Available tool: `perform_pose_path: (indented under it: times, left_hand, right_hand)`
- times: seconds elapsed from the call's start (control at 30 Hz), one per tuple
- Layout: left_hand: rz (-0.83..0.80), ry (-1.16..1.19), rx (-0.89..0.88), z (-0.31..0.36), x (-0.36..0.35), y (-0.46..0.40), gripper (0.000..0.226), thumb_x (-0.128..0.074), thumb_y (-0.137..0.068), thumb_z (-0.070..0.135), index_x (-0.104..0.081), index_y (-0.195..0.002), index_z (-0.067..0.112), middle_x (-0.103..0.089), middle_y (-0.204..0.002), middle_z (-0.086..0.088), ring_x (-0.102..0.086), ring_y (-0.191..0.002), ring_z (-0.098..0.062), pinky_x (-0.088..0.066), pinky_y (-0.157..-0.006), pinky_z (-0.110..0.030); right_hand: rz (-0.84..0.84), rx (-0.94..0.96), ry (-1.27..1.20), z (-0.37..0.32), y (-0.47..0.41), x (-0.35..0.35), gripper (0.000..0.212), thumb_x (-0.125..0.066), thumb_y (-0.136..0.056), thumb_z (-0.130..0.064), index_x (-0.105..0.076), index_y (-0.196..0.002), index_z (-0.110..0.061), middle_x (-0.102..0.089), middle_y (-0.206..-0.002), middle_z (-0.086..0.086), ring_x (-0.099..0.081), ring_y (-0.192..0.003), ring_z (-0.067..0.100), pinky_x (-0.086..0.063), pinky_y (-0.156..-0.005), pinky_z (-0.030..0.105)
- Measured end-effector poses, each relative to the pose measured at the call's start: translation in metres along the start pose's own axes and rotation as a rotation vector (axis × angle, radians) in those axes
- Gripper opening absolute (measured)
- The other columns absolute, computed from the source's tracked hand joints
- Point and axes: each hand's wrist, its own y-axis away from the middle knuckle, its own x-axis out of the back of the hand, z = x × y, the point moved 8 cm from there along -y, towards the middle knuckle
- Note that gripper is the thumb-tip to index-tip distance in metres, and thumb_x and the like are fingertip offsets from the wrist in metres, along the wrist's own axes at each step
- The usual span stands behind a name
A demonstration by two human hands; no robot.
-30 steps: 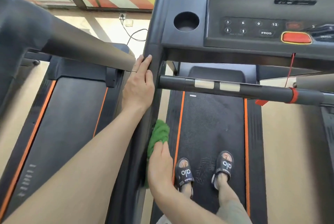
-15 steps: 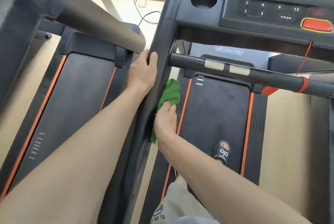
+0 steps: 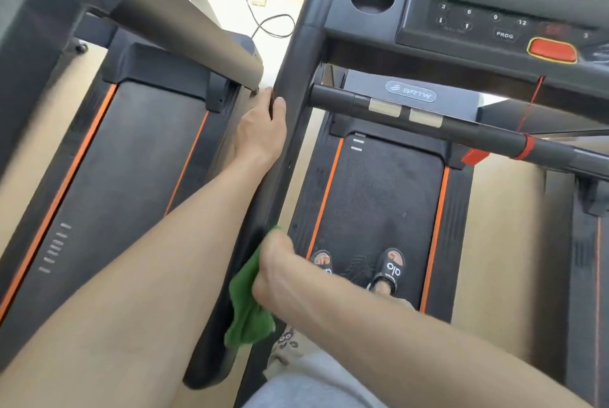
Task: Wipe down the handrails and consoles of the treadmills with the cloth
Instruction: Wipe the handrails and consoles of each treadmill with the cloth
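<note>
- Head view, looking down: black handrail [image 3: 290,131], long axis running from the console [image 3: 494,22] at the top down toward the viewer, near end at the lower middle.
- Left hand [image 3: 260,134]: wrapped round the upper part of the handrail, thumb on the rail's top face, fingers curled to its far side.
- Right hand [image 3: 275,269]: fingers curled on the green cloth [image 3: 247,305], pressing it against the inner side of the handrail, well below the left hand.
- Green cloth: bunched, loose end hanging down past the wrist beside the rail's near end.
- Console: cup well, number keys, "PROG" key and an orange-red button [image 3: 552,49], top right.
- Crossbar [image 3: 445,126]: runs rightward from the handrail under the console, two pale pads on it.
- Belt [image 3: 379,196]: two feet in black slides [image 3: 390,269] stand on it.
- Neighbouring treadmill [image 3: 125,150]: at left, parallel.
</note>
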Motion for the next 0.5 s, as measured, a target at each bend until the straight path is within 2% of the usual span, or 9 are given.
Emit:
perform_pose_path:
  times: [0.03,0.1,0.13,0.2,0.27,0.4,0.47,0.5]
  left_hand:
    - [0.002,-0.007,0.000,0.000,0.000,-0.001,0.052,-0.028,-0.108,0.045,-0.032,-0.157,0.027,-0.048,-0.153,-0.001,-0.044,-0.139,-0.025,-0.035,-0.111,-0.036]
    - [0.011,-0.025,-0.012,0.000,-0.001,-0.004,0.051,-0.029,-0.108,0.043,-0.034,-0.156,0.026,-0.052,-0.149,-0.006,-0.047,-0.136,-0.030,-0.037,-0.108,-0.038]
    - [0.013,-0.039,-0.019,-0.001,-0.001,-0.005,0.050,-0.029,-0.108,0.042,-0.035,-0.156,0.026,-0.054,-0.146,-0.009,-0.049,-0.133,-0.032,-0.038,-0.105,-0.039]
    - [0.023,-0.058,-0.020,-0.001,-0.002,-0.006,0.050,-0.028,-0.108,0.041,-0.035,-0.155,0.025,-0.057,-0.142,-0.013,-0.051,-0.129,-0.035,-0.039,-0.102,-0.040]
    - [0.030,-0.076,-0.004,0.002,-0.004,-0.008,0.050,-0.027,-0.108,0.041,-0.034,-0.155,0.024,-0.058,-0.139,-0.015,-0.053,-0.126,-0.036,-0.040,-0.100,-0.043]
    - [0.009,-0.178,0.047,0.009,-0.011,-0.013,0.052,-0.019,-0.107,0.043,-0.036,-0.145,0.012,-0.054,-0.138,-0.018,-0.053,-0.121,-0.039,-0.044,-0.099,-0.050]
    - [-0.024,-0.248,0.056,0.018,-0.014,-0.022,0.060,-0.016,-0.104,0.049,-0.036,-0.139,0.005,-0.050,-0.137,-0.022,-0.052,-0.120,-0.042,-0.043,-0.098,-0.051]
    - [-0.036,-0.280,0.057,0.023,-0.015,-0.028,0.064,-0.014,-0.103,0.052,-0.036,-0.137,0.003,-0.049,-0.137,-0.023,-0.051,-0.120,-0.043,-0.042,-0.096,-0.050]
  right_hand:
    - [0.020,0.054,-0.037,-0.033,-0.002,0.001,0.047,-0.029,-0.106,-0.034,-0.045,-0.145,-0.011,-0.051,-0.146,0.008,-0.054,-0.117,0.022,-0.043,-0.097,0.035]
    - [0.181,0.214,-0.025,-0.089,0.001,0.011,0.053,-0.024,-0.106,-0.042,-0.045,-0.144,-0.012,-0.051,-0.146,0.006,-0.051,-0.126,0.029,-0.038,-0.109,0.041]
    - [0.253,0.322,0.032,-0.110,0.008,0.014,0.054,-0.022,-0.106,-0.042,-0.048,-0.142,-0.011,-0.053,-0.143,0.007,-0.051,-0.127,0.032,-0.037,-0.109,0.042]
    - [0.285,0.440,0.121,-0.119,0.018,0.015,0.051,-0.021,-0.108,-0.040,-0.052,-0.134,-0.010,-0.056,-0.139,0.013,-0.052,-0.125,0.035,-0.036,-0.107,0.042]
    - [0.264,0.443,0.161,-0.102,0.029,0.018,0.050,-0.021,-0.109,-0.041,-0.053,-0.131,-0.011,-0.057,-0.138,0.014,-0.051,-0.125,0.034,-0.034,-0.106,0.040]
    - [0.110,0.228,0.223,-0.042,0.024,0.023,0.051,-0.022,-0.108,-0.041,-0.052,-0.138,-0.013,-0.057,-0.137,0.010,-0.053,-0.125,0.032,-0.037,-0.108,0.036]
    - [0.029,0.200,0.134,-0.058,0.018,0.028,0.052,-0.028,-0.100,-0.048,-0.059,-0.130,-0.020,-0.064,-0.126,0.007,-0.059,-0.116,0.029,-0.043,-0.108,0.042]
    - [0.036,0.283,0.103,-0.082,0.019,0.034,0.052,-0.030,-0.096,-0.052,-0.062,-0.124,-0.022,-0.066,-0.120,0.007,-0.061,-0.112,0.028,-0.046,-0.105,0.044]
